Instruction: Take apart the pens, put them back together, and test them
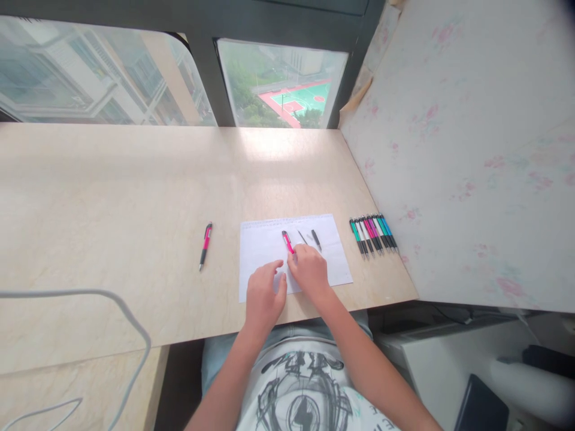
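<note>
On a white sheet of paper (pixel 258 248) lie parts of a pen. My right hand (pixel 309 269) is closed at the lower end of a pink pen barrel (pixel 287 240) with a clip, its fingertips partly hidden behind the hand. Just beyond these fingers are a thin dark refill (pixel 302 237) and a black grip piece (pixel 316 239). A small thin piece near the refill is too faint to name. My left hand (pixel 265 290) hovers over or rests on the paper's lower left part, thumb and index finger apart, with nothing visible between them.
A pink and black pen (pixel 205 246) lies left of the paper. To the right, several pens (pixel 372 235) in green, white, pink and blue lie side by side near the wall (pixel 471 179). A grey cable (pixel 112 296) loops over the left of the desk (pixel 135 203).
</note>
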Motion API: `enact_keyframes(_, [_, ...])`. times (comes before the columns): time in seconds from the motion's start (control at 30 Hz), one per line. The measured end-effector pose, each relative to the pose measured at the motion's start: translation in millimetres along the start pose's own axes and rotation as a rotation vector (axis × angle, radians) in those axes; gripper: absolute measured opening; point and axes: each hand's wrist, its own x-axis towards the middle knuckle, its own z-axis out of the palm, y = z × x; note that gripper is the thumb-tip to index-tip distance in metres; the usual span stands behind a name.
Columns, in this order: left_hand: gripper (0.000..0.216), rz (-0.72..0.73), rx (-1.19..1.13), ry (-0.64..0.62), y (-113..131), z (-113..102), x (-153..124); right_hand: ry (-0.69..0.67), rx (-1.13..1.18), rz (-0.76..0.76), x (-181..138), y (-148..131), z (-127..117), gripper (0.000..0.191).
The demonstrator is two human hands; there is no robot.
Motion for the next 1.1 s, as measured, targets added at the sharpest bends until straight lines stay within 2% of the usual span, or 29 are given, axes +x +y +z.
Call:
enact_keyframes(0.2, [0.024, 0.055, 0.072, -0.062, -3.4, 0.3, -1.3, 0.086, 0.117, -0.019, -9.4, 7.3, -7.1, 0.025])
enact_keyframes(0.37, [0.02, 0.083, 0.089, -0.014, -7.4, -5.1, -0.6, 0.179, 0.245, -0.091, -32.1, 40.6, -7.0, 0.027])
enact_keyframes(0.5, [0.021, 0.129, 0.141, -0.025, -5.0, -5.4, -2.4, 0.255, 0.289, -0.132, -42.9, 65.2, -1.8, 0.031])
enact_keyframes(0.63, [0.02, 0.145, 0.225, -0.094, 0.0, -1.1, -4.5, 0.206, 0.267, -0.134, -41.6, 69.5, 4.9, 0.022])
enact_keyframes(0.77, [0.015, 0.162, 0.29, -0.171, 2.6, 1.3, -4.2, 0.168, 0.177, -0.144, -39.3, 67.2, 9.4, 0.021])
enact_keyframes(1.1, [0.015, 0.137, 0.243, -0.169, 2.5, 1.4, -5.7, 0.173, 0.091, -0.176, -42.2, 69.9, 11.4, 0.021])
